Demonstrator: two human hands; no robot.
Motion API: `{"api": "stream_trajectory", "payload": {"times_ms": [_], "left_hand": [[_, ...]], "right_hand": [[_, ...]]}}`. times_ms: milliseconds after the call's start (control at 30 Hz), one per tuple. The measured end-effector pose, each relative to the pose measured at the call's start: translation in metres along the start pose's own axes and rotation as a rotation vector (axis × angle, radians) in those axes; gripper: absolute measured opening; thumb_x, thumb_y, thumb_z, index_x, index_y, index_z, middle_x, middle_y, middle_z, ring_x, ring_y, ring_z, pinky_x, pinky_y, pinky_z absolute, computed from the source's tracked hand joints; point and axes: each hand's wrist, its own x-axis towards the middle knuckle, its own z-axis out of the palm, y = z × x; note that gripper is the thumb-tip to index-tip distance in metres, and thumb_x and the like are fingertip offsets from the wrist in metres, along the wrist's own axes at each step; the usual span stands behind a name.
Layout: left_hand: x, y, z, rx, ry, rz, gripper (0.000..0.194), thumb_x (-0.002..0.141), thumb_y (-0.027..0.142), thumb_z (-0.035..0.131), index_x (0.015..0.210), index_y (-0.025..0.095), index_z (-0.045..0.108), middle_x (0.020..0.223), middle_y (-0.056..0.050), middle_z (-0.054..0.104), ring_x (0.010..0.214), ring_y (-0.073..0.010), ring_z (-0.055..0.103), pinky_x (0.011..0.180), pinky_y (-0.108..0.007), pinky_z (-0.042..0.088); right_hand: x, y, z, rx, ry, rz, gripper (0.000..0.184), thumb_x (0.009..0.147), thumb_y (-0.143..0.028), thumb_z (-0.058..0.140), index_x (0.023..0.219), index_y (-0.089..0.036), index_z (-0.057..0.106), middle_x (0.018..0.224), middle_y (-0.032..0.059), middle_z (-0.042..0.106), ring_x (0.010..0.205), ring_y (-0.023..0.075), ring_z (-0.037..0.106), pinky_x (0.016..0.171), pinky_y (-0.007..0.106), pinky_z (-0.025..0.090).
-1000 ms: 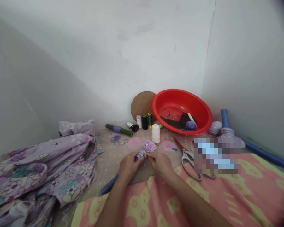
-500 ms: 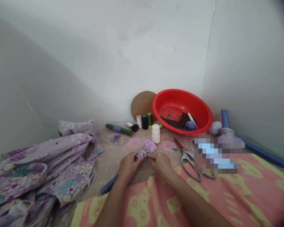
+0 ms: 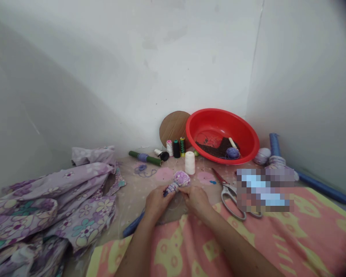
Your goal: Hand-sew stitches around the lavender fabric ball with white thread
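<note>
A small ball of lilac floral fabric (image 3: 182,179) sits at the middle of the mat, its gathered neck running down and left between my hands. My left hand (image 3: 157,204) grips that neck, with a dark blue strand showing by the fingertips. My right hand (image 3: 196,201) pinches the neck from the other side, its fingers close to the ball. The fingers hide part of the neck. Just under my left hand lies a blue fabric tube (image 3: 134,225).
Steel scissors with red blades (image 3: 230,196) lie to the right. Thread spools, including a white cone (image 3: 190,162), stand ahead by a red plastic basin (image 3: 190,130) and a round cork board (image 3: 170,129). Lilac floral cloth (image 3: 60,204) is heaped left; a pink-yellow blanket (image 3: 248,246) lies below.
</note>
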Motion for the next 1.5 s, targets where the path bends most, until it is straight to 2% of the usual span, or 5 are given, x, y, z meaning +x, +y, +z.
{"api": "stream_trajectory", "payload": {"times_ms": [333,633,900,1500], "left_hand": [[0.001,-0.002,0.001,-0.010,-0.001,0.019,0.041,0.075,0.046,0.040,0.103,0.021,0.057,0.100,-0.005,0.062,0.088,-0.0176,0.054,0.069,-0.020,0.035],[0.001,-0.001,0.001,0.000,-0.011,0.015,0.040,0.075,0.045,0.041,0.103,0.022,0.057,0.101,-0.005,0.061,0.088,-0.0171,0.054,0.070,-0.020,0.035],[0.002,-0.003,0.003,0.012,0.016,0.038,0.039,0.075,0.045,0.041,0.103,0.023,0.057,0.099,-0.004,0.062,0.088,-0.0173,0.055,0.070,-0.021,0.035],[0.004,-0.005,0.001,-0.092,-0.017,0.047,0.039,0.073,0.043,0.043,0.101,0.021,0.059,0.095,-0.004,0.063,0.083,-0.0174,0.055,0.068,-0.021,0.036]], "right_hand": [[-0.002,-0.010,0.002,-0.034,-0.018,0.097,0.032,0.079,-0.022,0.037,0.102,-0.030,0.057,0.088,0.0036,0.065,0.080,0.0172,0.059,0.065,0.025,0.037],[0.001,-0.010,0.011,-0.039,0.015,0.135,0.024,0.079,-0.022,0.038,0.096,-0.024,0.055,0.080,0.0043,0.065,0.074,0.0171,0.059,0.059,0.024,0.034],[0.000,-0.011,0.014,-0.038,0.051,0.135,0.023,0.080,-0.023,0.036,0.091,-0.023,0.057,0.075,0.0042,0.065,0.069,0.0168,0.059,0.056,0.024,0.033],[0.000,-0.004,0.012,0.171,0.037,0.174,0.028,0.076,-0.022,0.041,0.092,-0.028,0.064,0.091,0.0010,0.066,0.083,0.0162,0.058,0.069,0.024,0.040]]}}
